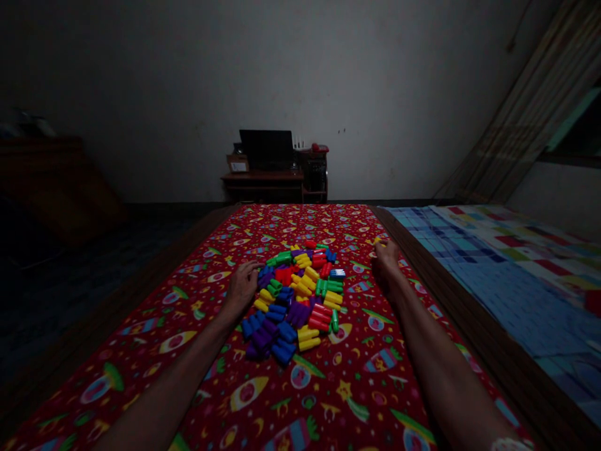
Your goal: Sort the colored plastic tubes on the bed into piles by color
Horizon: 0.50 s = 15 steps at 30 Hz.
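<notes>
A pile of glossy plastic toy blocks (300,285), shaped like joined rounded tubes in red, yellow, green, blue and purple, lies on the red patterned cloth (328,388). At the pile's left edge rests my left hand (243,287), its fingers stretched toward the blue and purple pieces. I cannot tell whether the fingertips touch them. To the right, apart from the pile, my right hand (387,257) is closed on a small yellow toy block (377,240). Only the top of that block shows above the fingers.
A low desk (263,178) with a dark screen (266,149) and a small carton (237,163) stands against the far wall. Checkered bedding (451,250) spreads out at the right. A curtain (521,113) hangs beyond it. Wooden furniture (56,188) stands at left.
</notes>
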Each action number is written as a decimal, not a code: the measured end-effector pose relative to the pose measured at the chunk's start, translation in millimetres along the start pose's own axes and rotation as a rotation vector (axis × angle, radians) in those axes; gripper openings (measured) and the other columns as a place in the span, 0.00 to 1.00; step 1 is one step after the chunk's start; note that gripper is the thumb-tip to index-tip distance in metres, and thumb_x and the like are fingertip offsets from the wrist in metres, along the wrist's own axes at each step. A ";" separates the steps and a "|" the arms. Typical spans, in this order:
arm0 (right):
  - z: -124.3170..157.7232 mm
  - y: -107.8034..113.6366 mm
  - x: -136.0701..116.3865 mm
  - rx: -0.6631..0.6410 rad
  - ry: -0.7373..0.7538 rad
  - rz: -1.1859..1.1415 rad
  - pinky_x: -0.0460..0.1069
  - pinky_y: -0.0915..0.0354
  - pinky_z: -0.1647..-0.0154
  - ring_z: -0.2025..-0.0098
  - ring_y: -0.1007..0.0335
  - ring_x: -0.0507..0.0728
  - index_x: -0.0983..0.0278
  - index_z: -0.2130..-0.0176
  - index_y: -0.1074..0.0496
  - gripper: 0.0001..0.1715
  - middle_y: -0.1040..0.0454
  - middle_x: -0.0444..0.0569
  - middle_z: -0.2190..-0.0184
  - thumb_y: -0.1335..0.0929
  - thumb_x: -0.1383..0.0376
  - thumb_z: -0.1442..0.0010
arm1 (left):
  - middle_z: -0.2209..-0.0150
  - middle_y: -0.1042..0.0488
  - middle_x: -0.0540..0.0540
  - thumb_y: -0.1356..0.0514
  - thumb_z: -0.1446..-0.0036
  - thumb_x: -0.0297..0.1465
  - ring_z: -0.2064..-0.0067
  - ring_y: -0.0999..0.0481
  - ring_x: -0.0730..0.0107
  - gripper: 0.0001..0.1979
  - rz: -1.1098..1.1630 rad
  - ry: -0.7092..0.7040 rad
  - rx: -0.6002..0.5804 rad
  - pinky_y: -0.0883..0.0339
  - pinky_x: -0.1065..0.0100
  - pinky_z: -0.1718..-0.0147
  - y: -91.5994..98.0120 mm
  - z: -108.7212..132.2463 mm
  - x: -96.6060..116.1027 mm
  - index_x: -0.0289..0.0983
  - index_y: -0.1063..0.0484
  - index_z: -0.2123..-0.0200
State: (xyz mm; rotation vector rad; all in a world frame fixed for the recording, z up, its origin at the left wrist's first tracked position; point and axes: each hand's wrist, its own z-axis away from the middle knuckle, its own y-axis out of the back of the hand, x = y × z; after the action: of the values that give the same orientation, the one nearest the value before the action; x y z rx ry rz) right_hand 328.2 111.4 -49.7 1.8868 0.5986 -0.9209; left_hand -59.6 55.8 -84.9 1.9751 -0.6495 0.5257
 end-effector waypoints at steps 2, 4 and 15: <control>7.8 -9.9 -18.8 -0.056 0.060 0.008 0.46 0.35 0.71 0.72 0.27 0.55 0.67 0.63 0.22 0.17 0.22 0.52 0.73 0.37 0.64 0.44 | 0.52 0.25 0.40 0.53 0.45 0.34 0.47 0.28 0.56 0.19 -0.006 0.001 -0.002 0.37 0.53 0.43 0.0 0.6 0.2 0.37 0.23 0.62; 21.4 -22.0 -43.8 -0.246 0.230 0.006 0.45 0.36 0.67 0.68 0.27 0.54 0.67 0.62 0.22 0.15 0.21 0.51 0.70 0.36 0.64 0.43 | 0.51 0.25 0.40 0.53 0.45 0.35 0.47 0.28 0.56 0.19 0.000 0.010 -0.002 0.36 0.53 0.43 -0.1 1.4 0.6 0.37 0.23 0.62; 69.4 -47.7 -96.3 -0.789 0.650 0.317 0.44 0.52 0.75 0.75 0.41 0.49 0.68 0.73 0.25 0.09 0.31 0.44 0.77 0.35 0.72 0.48 | 0.51 0.25 0.41 0.52 0.44 0.34 0.47 0.28 0.58 0.19 0.014 -0.006 0.009 0.36 0.54 0.44 -2.7 1.3 -2.4 0.37 0.22 0.62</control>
State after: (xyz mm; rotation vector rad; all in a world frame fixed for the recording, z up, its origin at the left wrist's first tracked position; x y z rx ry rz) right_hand 211.7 68.8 -18.2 1.4427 0.8510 0.1730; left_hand -59.6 56.2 -88.7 1.9822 -0.6668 0.5319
